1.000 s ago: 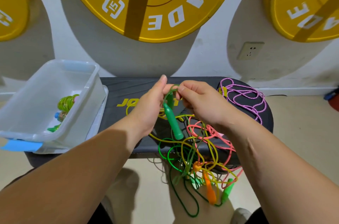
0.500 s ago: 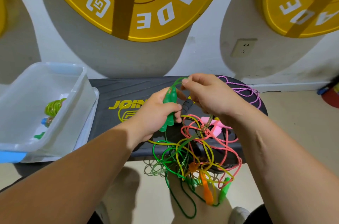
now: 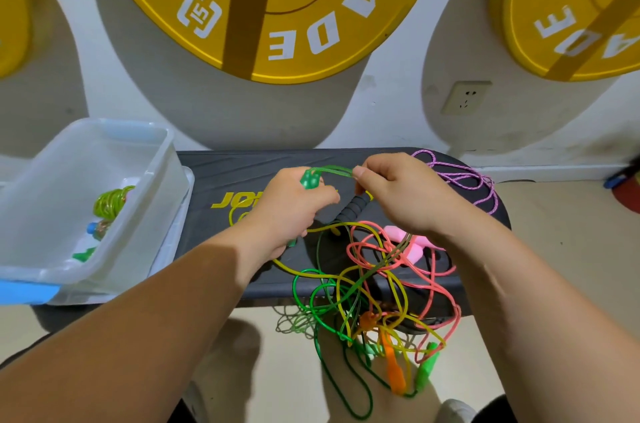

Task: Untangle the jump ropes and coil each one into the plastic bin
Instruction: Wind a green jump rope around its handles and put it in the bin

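green glossy plastic, a jump-rope handle [image 3: 308, 181] pokes up from the left hand [image 3: 289, 211], whose fingers are curled tight round it. the right hand [image 3: 405, 195] pinches the thin, translucent green cord [image 3: 334, 169] between thumb and forefinger just beside that handle, and the cord arches in a short loop between the two hands. both hover above a black, ribbed step platform [image 3: 235, 173]. below the wrists a tangle of ropes [image 3: 374, 287] in green, yellow and salmon spills over the platform's near edge, its orange handle [image 3: 394, 367] dangling toward the floor. a braided purple rope [image 3: 464, 180] lies at the platform's far right end. the clear plastic bin [image 3: 152, 201] sits at the left end, well apart from the hands, with a coiled green rope [image 3: 110, 201] inside; bare platform lies between.
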